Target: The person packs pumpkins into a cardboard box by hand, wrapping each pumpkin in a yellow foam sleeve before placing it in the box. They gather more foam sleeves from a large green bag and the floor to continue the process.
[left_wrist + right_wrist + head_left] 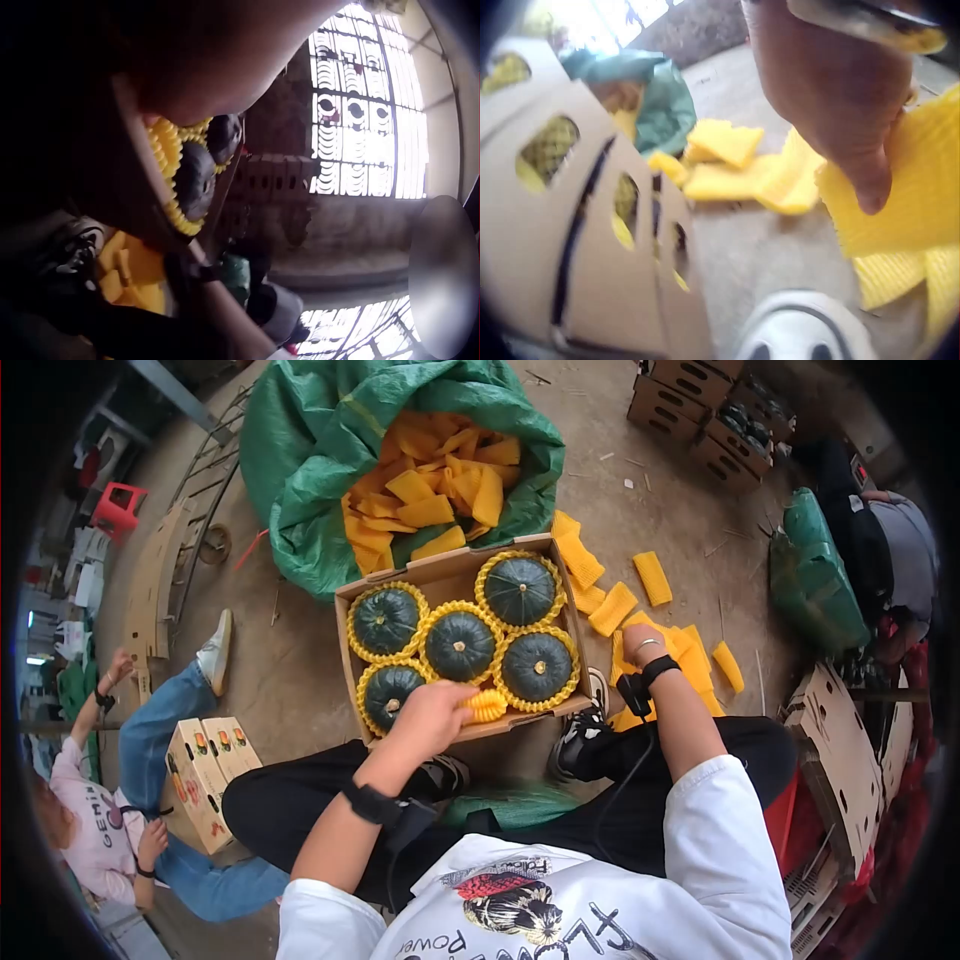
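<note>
An open cardboard box point(455, 572) on the floor in front of me holds several dark green squashes point(460, 645), each in a yellow foam net. My left hand point(432, 717) is at the box's front edge and grips a rolled yellow foam net point(487, 705) beside the front-left squash point(388, 692). The left wrist view is mostly dark, showing netted squashes point(193, 178) below the palm. My right hand point(640, 645) reaches right of the box into loose yellow foam nets point(690, 660). In the right wrist view its fingers point(840, 97) curl on a net point(922, 202).
A green sack point(300, 470) full of foam nets stands behind the box. Loose nets point(652, 577) litter the floor. Stacked cartons point(700, 410) are far right, flat cardboard point(840, 760) near right. Another person point(110, 830) sits left with a printed carton point(205, 775). My shoes point(580, 735) are under the box.
</note>
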